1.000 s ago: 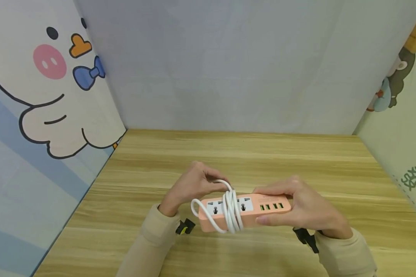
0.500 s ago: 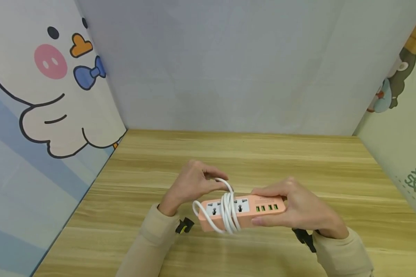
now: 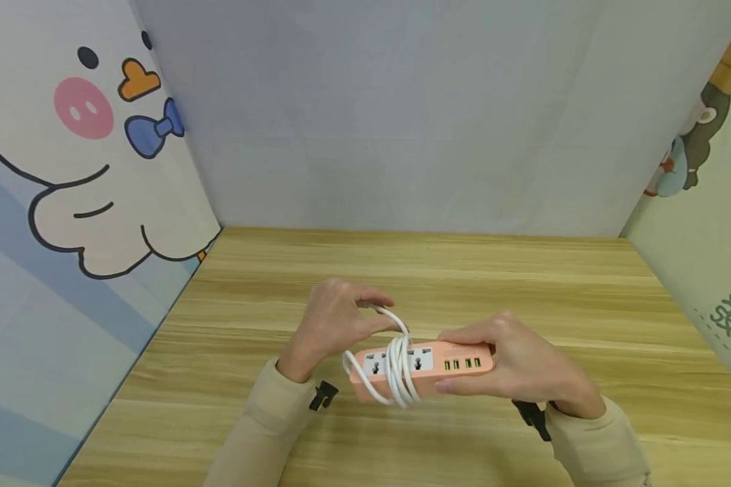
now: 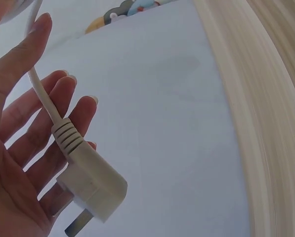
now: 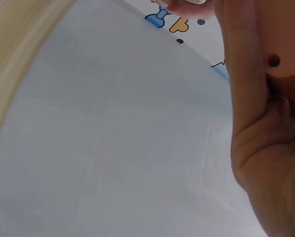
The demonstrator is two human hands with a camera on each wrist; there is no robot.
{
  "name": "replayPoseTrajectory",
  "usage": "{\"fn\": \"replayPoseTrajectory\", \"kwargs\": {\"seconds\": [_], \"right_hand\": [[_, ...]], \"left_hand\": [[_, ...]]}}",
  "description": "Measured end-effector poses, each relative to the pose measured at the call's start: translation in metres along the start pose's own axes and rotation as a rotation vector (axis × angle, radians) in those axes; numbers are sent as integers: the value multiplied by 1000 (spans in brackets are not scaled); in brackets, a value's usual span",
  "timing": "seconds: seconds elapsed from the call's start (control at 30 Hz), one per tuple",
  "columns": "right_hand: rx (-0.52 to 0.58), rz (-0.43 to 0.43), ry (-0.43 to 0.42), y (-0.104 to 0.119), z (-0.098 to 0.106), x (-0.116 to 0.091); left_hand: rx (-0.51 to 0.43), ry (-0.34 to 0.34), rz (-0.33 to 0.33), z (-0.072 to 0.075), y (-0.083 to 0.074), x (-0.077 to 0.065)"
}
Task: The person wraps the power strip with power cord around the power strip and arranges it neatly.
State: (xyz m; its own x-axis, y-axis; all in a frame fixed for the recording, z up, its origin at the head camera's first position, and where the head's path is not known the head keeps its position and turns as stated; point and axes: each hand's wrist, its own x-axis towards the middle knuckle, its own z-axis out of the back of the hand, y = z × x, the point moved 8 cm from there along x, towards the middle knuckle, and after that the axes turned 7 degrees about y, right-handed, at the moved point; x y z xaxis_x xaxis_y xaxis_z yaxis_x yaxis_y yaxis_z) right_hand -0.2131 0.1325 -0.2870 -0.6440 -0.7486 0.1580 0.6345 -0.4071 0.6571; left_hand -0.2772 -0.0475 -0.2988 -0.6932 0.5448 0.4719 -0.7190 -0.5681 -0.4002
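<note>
A salmon-pink power strip [image 3: 440,354] is held over the table in the head view, sockets and several green-lined USB ports facing up. Its white cord [image 3: 399,370] is wound around the socket end, with a loose loop at the left. My right hand [image 3: 526,365] grips the USB end, thumb along the near side and fingers at the far side. At the far left of the coil, my left hand [image 3: 334,321] holds the cord's free length between thumb and fingers. In the left wrist view the white plug [image 4: 95,182] hangs by the loosely curled fingers, prongs pointing down.
A wood-grain table [image 3: 426,277] lies under both hands. Behind it rises a plain grey-white backdrop [image 3: 390,122]. Cartoon-printed panels stand at the left [image 3: 85,203] and right [image 3: 700,257]. A black strap piece [image 3: 533,419] is on the right wrist.
The power strip and my right hand have shifted slightly left. My left hand has moved a little left and away from the strip, drawing the cord's free length with it.
</note>
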Motion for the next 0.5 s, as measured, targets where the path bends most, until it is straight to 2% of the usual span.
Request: {"fn": "replayPoseTrajectory", "kwargs": {"seconds": [0.27, 0.5], "right_hand": [[-47, 36, -15, -2, 1, 4], [-63, 20, -19, -11, -1, 5]], "left_hand": [[30, -40, -27, 8, -3, 0], [101, -6, -44, 9, -13, -1]]}}
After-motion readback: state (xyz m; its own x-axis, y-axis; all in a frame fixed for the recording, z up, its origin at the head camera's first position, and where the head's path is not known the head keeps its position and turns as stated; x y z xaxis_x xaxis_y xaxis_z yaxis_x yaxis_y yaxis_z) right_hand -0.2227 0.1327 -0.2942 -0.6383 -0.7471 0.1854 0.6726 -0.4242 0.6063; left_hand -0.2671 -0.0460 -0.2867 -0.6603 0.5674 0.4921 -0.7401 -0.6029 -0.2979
